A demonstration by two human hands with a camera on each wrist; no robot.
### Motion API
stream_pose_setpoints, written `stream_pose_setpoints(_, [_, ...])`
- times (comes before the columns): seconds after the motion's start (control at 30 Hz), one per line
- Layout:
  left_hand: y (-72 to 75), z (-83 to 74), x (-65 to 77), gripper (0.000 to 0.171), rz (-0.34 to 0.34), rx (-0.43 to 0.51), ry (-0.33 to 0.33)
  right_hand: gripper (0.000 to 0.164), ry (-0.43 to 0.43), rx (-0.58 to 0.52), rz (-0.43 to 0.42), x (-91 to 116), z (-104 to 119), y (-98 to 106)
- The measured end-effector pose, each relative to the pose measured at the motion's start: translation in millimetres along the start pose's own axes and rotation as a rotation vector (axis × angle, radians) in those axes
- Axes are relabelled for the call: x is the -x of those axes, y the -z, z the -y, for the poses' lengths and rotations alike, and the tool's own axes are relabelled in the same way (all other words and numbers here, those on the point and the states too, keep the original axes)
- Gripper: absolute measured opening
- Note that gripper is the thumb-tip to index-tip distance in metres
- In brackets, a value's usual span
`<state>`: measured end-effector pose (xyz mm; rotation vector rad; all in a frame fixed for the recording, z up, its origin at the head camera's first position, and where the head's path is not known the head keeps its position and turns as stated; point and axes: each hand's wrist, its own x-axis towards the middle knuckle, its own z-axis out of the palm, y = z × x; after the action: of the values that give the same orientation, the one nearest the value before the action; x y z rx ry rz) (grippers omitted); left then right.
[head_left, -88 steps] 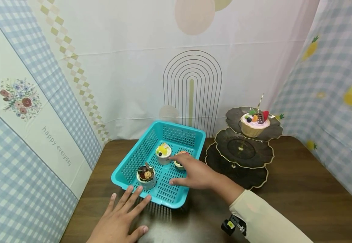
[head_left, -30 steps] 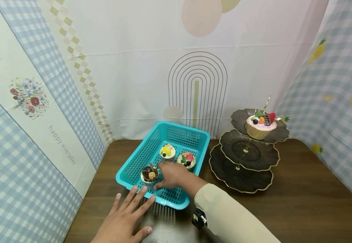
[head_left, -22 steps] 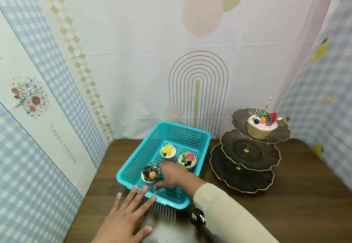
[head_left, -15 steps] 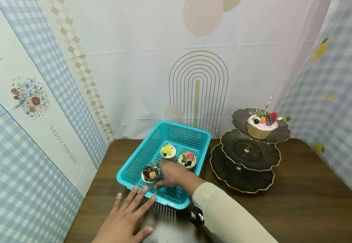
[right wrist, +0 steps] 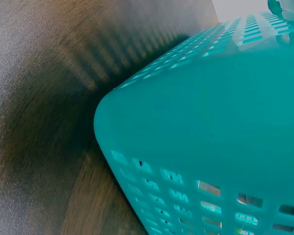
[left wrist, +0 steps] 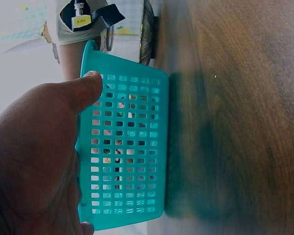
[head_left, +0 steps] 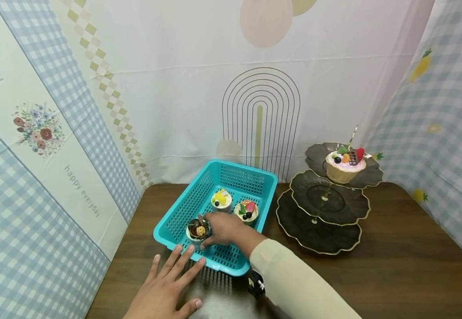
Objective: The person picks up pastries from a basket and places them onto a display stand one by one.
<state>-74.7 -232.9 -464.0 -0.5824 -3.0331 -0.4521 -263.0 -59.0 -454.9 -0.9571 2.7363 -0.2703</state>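
Observation:
In the head view a turquoise plastic basket (head_left: pixel 236 271) holds several small cupcakes. My right hand (head_left: pixel 224 229) reaches inside and grips a chocolate-topped cupcake (head_left: pixel 196 231) at the near left, thumb on the near side and fingers behind. Part of that cup is hidden by the hand. My left hand (head_left: pixel 163 290) has its fingers spread and straight at the basket's near rim; the left wrist view shows its thumb (left wrist: pixel 90 88) against the rim. Behind my right hand sit a lemon-yellow-topped cupcake (head_left: pixel 221 201) and a strawberry-topped cupcake (head_left: pixel 246 212).
To the right stands a three-tier dark plate stand (head_left: pixel 312 201) with gold scalloped edges. A pink-cream fruit cupcake (head_left: pixel 343 172) rests on its top tier. The wooden table (head_left: pixel 406 266) meets printed cloth walls at the back and sides. In the right wrist view the basket wall (right wrist: pixel 196 112) fills most of the picture.
My right hand has moved left and nearer, from the strawberry-topped cupcake to the chocolate-topped one, and closed round it. Over the last second it has hardly moved. The left hand stays at the rim.

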Motion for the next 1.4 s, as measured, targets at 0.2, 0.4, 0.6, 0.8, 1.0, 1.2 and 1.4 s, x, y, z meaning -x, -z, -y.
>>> stream_pose_setpoints(0.2, [-0.5,0.6,0.3,0.076,-0.014,-0.033,-0.008,0.095,0.012,0.004,-0.013,0.0,1.5,1.6])
stream_pose_setpoints(0.4, [-1.3,1.1,0.6,0.076,-0.02,-0.039,-0.017,0.092,0.019,-0.038,-0.02,0.6,-0.1,0.7])
stream_pose_setpoints(0.6, [-4.2,-0.9,-1.4,0.076,-0.028,-0.052,-0.011,0.084,0.058,-0.143,-0.034,0.7,-6.6,0.8])
stream_pose_setpoints(0.8, [-5.2,-1.2,-1.3,0.077,-0.036,-0.063,-0.011,0.078,0.093,-0.275,-0.061,6.5,-10.7,6.8])
stream_pose_setpoints(1.0, [-4.2,-2.3,-2.2,0.075,-0.049,-0.069,-0.014,0.075,0.119,-0.375,-0.117,17.3,-16.3,18.1])
stream_pose_setpoints(1.2, [-2.1,-3.9,-2.6,0.076,-0.033,-0.043,0.001,0.08,0.152,-0.409,-0.139,34.1,-22.6,33.3])
stream_pose_setpoints(1.4, [-0.4,-4.0,-1.8,0.076,-0.009,-0.025,0.013,0.082,0.124,-0.472,-0.176,50.7,-32.6,43.9])
